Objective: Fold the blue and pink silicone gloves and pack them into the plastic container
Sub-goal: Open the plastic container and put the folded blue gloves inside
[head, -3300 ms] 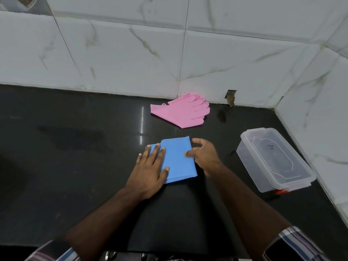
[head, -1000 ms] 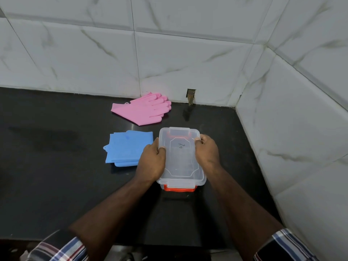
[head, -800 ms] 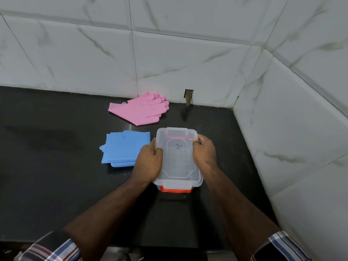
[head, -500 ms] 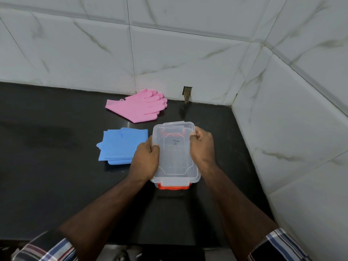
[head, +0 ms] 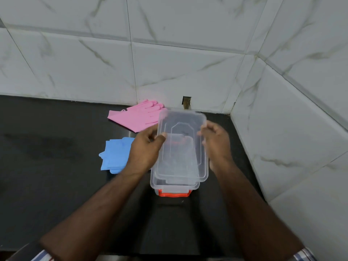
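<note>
One pair is done: the blue gloves (head: 115, 156) lie folded in a flat stack on the dark counter (head: 47, 176), just left of the box. Behind them, by the wall, the pink gloves (head: 140, 116) lie flat and unfolded, so folding them and all the packing are left. The left hand (head: 146, 150) pinches the clear lid's (head: 181, 144) left edge, and the right hand (head: 216, 142) grips its right edge, holding it tilted above the clear box (head: 174, 187), which looks empty.
</note>
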`<state>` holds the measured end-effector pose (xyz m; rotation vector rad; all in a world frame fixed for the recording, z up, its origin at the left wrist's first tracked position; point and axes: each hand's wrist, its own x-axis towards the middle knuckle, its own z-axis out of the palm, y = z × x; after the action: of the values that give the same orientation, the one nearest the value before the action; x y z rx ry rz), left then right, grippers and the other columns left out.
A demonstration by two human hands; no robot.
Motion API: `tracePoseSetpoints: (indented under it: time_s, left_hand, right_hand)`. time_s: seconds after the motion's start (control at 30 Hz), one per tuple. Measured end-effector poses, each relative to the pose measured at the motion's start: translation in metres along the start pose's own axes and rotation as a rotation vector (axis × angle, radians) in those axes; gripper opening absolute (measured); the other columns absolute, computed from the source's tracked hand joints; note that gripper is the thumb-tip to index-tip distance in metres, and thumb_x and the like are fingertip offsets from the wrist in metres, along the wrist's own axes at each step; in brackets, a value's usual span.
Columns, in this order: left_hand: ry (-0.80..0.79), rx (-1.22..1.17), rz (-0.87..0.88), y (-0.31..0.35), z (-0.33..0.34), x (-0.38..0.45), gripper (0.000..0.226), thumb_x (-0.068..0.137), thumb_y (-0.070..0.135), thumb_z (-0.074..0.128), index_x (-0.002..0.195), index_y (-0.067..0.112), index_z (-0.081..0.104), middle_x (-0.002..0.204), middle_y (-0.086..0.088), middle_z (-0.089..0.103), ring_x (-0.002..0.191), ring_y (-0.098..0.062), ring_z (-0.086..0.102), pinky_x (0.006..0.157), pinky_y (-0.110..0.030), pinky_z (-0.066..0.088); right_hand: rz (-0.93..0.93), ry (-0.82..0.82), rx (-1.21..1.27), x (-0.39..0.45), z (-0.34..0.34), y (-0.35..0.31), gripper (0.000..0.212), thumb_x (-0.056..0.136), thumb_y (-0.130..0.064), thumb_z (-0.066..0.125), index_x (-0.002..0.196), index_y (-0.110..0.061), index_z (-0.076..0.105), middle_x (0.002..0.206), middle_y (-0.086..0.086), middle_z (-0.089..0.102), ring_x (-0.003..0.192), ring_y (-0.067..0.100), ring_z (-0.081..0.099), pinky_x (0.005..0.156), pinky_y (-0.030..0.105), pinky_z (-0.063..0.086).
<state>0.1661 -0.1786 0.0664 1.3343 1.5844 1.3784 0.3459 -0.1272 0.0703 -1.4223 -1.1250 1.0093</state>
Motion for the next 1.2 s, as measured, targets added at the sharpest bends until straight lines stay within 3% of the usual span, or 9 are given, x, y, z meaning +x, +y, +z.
tracePoseSetpoints:
  time_s: [0.2, 0.33, 0.47, 0.57, 0.7, 0.93, 1.0, 1.1, 1.2]
  left_hand:
    - [-0.066, -0.102, 0.202, 0.037, -0.004, 0.018, 0.028, 0.086, 0.012, 0.076, 0.092, 0.037, 0.067, 0.096, 0.012, 0.069, 0.067, -0.009, 0.068, 0.062, -0.019, 0.050]
    - [-0.219, 0.051, 0.336, 0.028, 0.008, 0.020, 0.057, 0.086, -0.011, 0.062, 0.100, 0.044, 0.067, 0.122, 0.010, 0.064, 0.101, -0.012, 0.068, 0.092, -0.030, 0.056]
    - [-0.317, 0.133, 0.274, 0.009, 0.017, 0.020, 0.061, 0.091, -0.009, 0.054, 0.127, 0.041, 0.060, 0.151, 0.008, 0.043, 0.110, -0.011, 0.065, 0.094, -0.021, 0.053]
    - [-0.318, 0.249, 0.169, -0.005, 0.020, 0.020, 0.048, 0.097, 0.003, 0.056, 0.131, 0.038, 0.058, 0.145, 0.007, 0.052, 0.115, -0.011, 0.061, 0.082, -0.018, 0.055]
    - [-0.322, 0.342, 0.096, -0.017, 0.028, 0.013, 0.042, 0.098, 0.009, 0.057, 0.134, 0.031, 0.059, 0.136, 0.004, 0.060, 0.108, -0.005, 0.057, 0.066, -0.012, 0.050]
    - [-0.284, 0.364, 0.083, -0.033, 0.033, 0.001, 0.040, 0.098, 0.013, 0.058, 0.134, 0.032, 0.060, 0.137, 0.004, 0.062, 0.119, -0.011, 0.061, 0.099, -0.034, 0.054]
    - [-0.265, 0.361, 0.090, -0.033, 0.030, 0.000, 0.039, 0.098, 0.013, 0.058, 0.133, 0.030, 0.061, 0.136, 0.005, 0.062, 0.119, -0.011, 0.061, 0.100, -0.034, 0.053]
    - [-0.179, 0.344, 0.155, -0.029, 0.019, 0.002, 0.039, 0.098, 0.012, 0.058, 0.134, 0.028, 0.061, 0.131, 0.013, 0.060, 0.113, -0.004, 0.055, 0.098, -0.025, 0.048]
    - [-0.047, 0.322, 0.234, -0.024, 0.000, 0.006, 0.039, 0.097, 0.013, 0.059, 0.134, 0.025, 0.061, 0.125, 0.020, 0.055, 0.113, 0.002, 0.049, 0.097, -0.019, 0.042]
  right_hand:
    - [0.077, -0.026, 0.401, 0.005, -0.054, -0.044, 0.042, 0.096, -0.053, 0.051, 0.102, -0.015, 0.068, 0.076, 0.000, 0.063, 0.062, 0.012, 0.056, 0.059, 0.026, 0.049]
    - [0.150, -0.139, 0.337, 0.011, -0.083, -0.032, 0.022, 0.089, -0.012, 0.067, 0.107, 0.000, 0.069, 0.072, 0.007, 0.070, 0.054, 0.011, 0.055, 0.052, 0.021, 0.053]
    - [0.209, 0.028, 0.198, 0.017, -0.097, 0.015, 0.024, 0.085, 0.002, 0.069, 0.108, -0.002, 0.068, 0.081, 0.010, 0.072, 0.058, 0.011, 0.060, 0.055, 0.020, 0.055]
    - [0.294, 0.114, 0.176, 0.021, -0.106, 0.053, 0.027, 0.087, 0.005, 0.066, 0.112, -0.007, 0.064, 0.088, 0.010, 0.070, 0.067, 0.017, 0.065, 0.053, 0.021, 0.056]
    - [0.400, 0.156, 0.139, 0.020, -0.110, 0.087, 0.023, 0.089, 0.009, 0.061, 0.106, -0.007, 0.062, 0.081, 0.011, 0.066, 0.056, 0.016, 0.060, 0.045, 0.018, 0.053]
    - [0.439, 0.176, -0.081, 0.015, -0.110, 0.114, 0.017, 0.090, 0.010, 0.059, 0.103, 0.000, 0.063, 0.071, 0.012, 0.061, 0.039, 0.008, 0.053, 0.042, 0.018, 0.051]
    - [0.416, 0.205, -0.169, 0.015, -0.110, 0.117, 0.019, 0.088, 0.001, 0.065, 0.107, 0.000, 0.066, 0.077, 0.012, 0.066, 0.053, 0.016, 0.060, 0.053, 0.025, 0.058]
    - [0.247, 0.260, -0.484, 0.017, -0.111, 0.116, 0.045, 0.077, -0.019, 0.078, 0.119, -0.007, 0.068, 0.107, 0.015, 0.072, 0.094, 0.030, 0.069, 0.090, 0.046, 0.055]
    - [0.094, 0.292, -0.552, 0.011, -0.103, 0.090, 0.046, 0.078, -0.024, 0.076, 0.122, -0.012, 0.068, 0.115, 0.014, 0.068, 0.105, 0.029, 0.066, 0.097, 0.043, 0.051]
